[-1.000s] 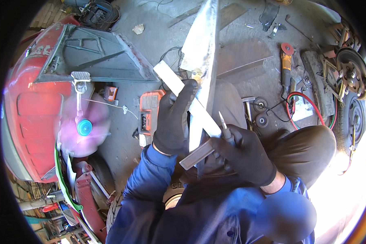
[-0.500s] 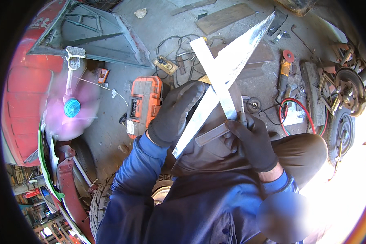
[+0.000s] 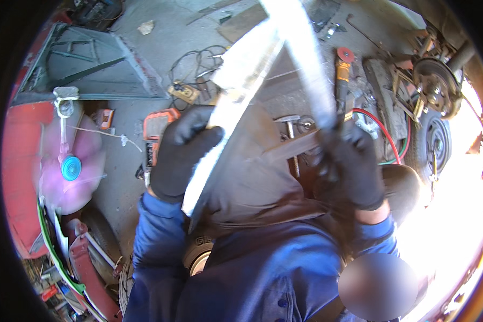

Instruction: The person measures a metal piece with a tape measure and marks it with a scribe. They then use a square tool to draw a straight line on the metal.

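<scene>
My left hand in a black glove grips a long, bright, tapering piece of sheet metal, which runs from near my lap up and to the right, over my legs. My right hand, also gloved and blurred by motion, is closed on the lower end of a narrow white metal strip and on a dull flat bar that points left. The strip rises toward the top of the view, meeting the sheet metal near its upper end. The slim pointed tool in my right hand is too smeared to make out clearly.
A pink fan spins at left beside a red car body and grey panel. An orange toolbox, cables, power strip and angle grinder lie on the floor. At right are a hose, brake hub and wheel.
My hands have drawn apart: the right one moved right and up with the strip, which now stands steeper, its top higher. The left moved left with the sheet metal.
</scene>
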A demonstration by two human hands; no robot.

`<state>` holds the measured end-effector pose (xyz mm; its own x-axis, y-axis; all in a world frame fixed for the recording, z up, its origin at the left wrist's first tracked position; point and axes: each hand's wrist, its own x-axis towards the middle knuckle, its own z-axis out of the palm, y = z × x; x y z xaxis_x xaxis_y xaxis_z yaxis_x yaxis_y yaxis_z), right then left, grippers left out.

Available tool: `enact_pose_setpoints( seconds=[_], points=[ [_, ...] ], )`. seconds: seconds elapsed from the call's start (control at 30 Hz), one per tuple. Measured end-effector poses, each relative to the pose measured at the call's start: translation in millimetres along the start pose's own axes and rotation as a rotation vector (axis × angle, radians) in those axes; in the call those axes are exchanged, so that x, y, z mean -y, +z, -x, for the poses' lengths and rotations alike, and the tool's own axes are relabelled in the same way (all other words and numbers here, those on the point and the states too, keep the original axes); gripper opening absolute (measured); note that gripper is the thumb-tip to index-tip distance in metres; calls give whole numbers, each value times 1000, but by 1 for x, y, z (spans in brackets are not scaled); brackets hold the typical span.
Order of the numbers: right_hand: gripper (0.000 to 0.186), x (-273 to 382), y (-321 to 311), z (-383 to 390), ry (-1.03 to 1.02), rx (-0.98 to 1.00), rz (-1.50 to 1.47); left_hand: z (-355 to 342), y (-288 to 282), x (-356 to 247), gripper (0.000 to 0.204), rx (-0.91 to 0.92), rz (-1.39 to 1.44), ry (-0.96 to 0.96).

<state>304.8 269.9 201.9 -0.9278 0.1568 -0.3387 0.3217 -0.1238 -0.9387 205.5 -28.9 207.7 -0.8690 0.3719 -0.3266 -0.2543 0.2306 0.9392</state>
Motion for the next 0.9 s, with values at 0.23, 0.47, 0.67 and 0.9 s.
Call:
enact_pose_setpoints(
  seconds=[0.23, 0.47, 0.67, 0.9],
  points=[
    [27, 12, -98, -37, -47, -328, 319, -4, -74, -41, 45, -192, -1009, 1105],
    [33, -162, -135, -151, -64, 372, 1558, -51, -123, -124, 40, -495, -1123, 1173],
    [24, -290, -133, -163, 151, 563, 1765, -132, -68, -105, 38, -471, -1137, 1227],
    [35, -295, -124, -175, 420, 150, 1256, -213, 54, 13, 29, -211, 218, 443]
  ],
)
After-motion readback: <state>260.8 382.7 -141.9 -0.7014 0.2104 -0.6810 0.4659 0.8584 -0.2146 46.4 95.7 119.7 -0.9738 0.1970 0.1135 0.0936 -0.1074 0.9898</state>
